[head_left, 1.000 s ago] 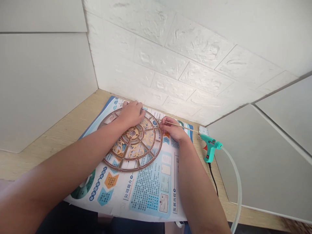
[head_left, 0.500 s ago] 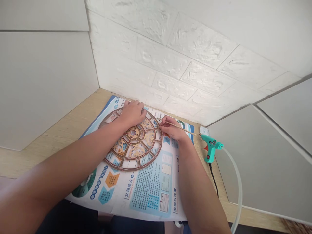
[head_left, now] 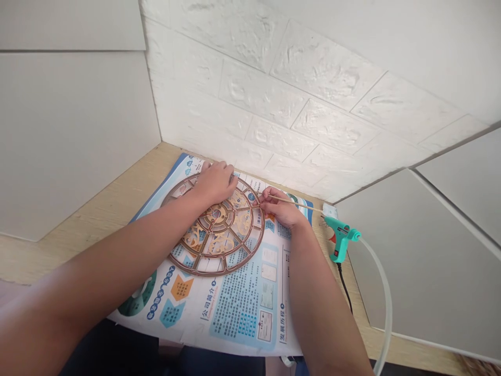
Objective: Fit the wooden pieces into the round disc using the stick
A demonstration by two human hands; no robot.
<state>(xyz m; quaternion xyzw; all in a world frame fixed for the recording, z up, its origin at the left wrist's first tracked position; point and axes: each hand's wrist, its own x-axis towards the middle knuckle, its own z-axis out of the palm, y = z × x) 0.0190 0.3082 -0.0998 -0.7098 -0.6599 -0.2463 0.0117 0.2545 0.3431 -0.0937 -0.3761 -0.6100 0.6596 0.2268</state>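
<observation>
A round brown openwork wheel (head_left: 225, 269) with gold scroll patterns lies flat on a printed poster (head_left: 242, 313). Over its upper part rests my left hand (head_left: 216, 183), palm down, the fingertips curled near the far rim; whether they grip anything is hidden. At the wheel's right rim, my right hand (head_left: 277, 206) pinches a thin wooden stick (head_left: 299, 203). One end of the stick points at the rim, the other out to the right, close to the tip of a turquoise glue gun (head_left: 341, 235).
The glue gun stands on the wooden tabletop (head_left: 362, 308), with a black cable (head_left: 345, 287) and a pale curved tube (head_left: 385, 297). A small white item (head_left: 330, 210) lies behind it. A white brick-patterned wall (head_left: 274, 104) rises behind, with white panels on both sides.
The stick has turned slightly and its outer end reaches farther right. My right fingers have shifted a little. The whole view has moved slightly, and my left hand remains on the wheel.
</observation>
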